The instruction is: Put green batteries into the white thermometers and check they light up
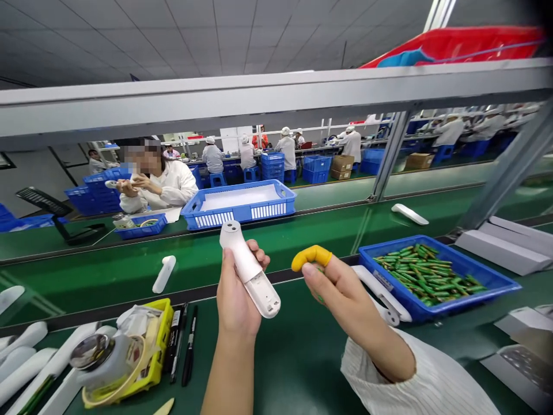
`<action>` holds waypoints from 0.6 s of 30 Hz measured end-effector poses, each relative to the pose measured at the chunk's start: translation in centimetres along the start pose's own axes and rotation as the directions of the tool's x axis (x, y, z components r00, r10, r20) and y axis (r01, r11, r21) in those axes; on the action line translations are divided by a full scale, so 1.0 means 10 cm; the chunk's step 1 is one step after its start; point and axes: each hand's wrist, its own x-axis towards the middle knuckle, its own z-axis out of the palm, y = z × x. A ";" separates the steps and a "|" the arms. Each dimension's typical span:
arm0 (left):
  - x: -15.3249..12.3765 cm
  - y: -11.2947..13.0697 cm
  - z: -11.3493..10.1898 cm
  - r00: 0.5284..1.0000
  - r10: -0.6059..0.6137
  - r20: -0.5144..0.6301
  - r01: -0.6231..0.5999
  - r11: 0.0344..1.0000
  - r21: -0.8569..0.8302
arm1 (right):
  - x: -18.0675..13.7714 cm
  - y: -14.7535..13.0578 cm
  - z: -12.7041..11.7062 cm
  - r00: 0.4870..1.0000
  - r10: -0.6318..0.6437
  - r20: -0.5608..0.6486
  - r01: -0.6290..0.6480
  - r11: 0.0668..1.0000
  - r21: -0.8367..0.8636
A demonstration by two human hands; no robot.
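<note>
My left hand (pixel 237 294) is wrapped round a white handheld device (pixel 248 262), tilted with its two-hole end up and away from me. At its lower end a battery compartment (pixel 263 293) lies uncovered, and I see no battery in its visible part. To the right, my right hand (pixel 337 288) is closed, with yellow finger cots (pixel 313 256) on it. Slivers of green show between its fingers, the same green as the batteries in the tray; most of what it holds is hidden. A blue tray (pixel 432 317) of green batteries (pixel 427 274) stands beyond this hand.
White devices (pixel 32 366) lie at left beside a yellow basket (pixel 158 351) with a bottle, near black pens (pixel 189 346). More white devices (pixel 164 274) sit on the green conveyor belt (pixel 268 239). Across it are a blue crate (pixel 239 216) and a co-worker (pixel 168 181). A metal post (pixel 391 153) rises beyond.
</note>
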 end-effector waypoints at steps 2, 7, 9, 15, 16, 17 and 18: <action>-0.02 0.00 0.04 0.999 -0.049 -0.023 0.049 0.999 -0.022 | -0.01 0.00 0.00 0.998 -0.011 -0.058 0.011 1.000 0.006; -0.05 0.00 0.09 0.992 -0.118 -0.054 0.115 0.992 -0.051 | 0.02 0.02 0.03 0.998 0.031 0.047 -0.040 0.978 0.205; -0.05 -0.02 0.11 0.987 -0.142 -0.082 0.139 0.989 -0.044 | 0.02 0.04 0.07 0.993 0.052 0.102 -0.076 0.966 0.248; -0.08 -0.08 0.16 0.958 -0.240 -0.156 0.235 0.971 -0.049 | -0.03 0.05 0.13 0.987 -0.151 -0.059 0.151 0.988 -0.014; -0.09 -0.08 0.17 0.955 -0.250 -0.162 0.245 0.968 -0.055 | -0.04 0.06 0.13 0.979 -0.198 -0.040 0.194 0.977 -0.092; -0.09 -0.09 0.17 0.954 -0.248 -0.170 0.242 0.969 -0.058 | -0.04 0.06 0.14 0.968 -0.250 -0.010 0.243 0.951 -0.191; -0.09 -0.08 0.17 0.955 -0.236 -0.178 0.229 0.972 -0.057 | -0.04 0.07 0.14 0.950 -0.309 0.034 0.305 0.905 -0.295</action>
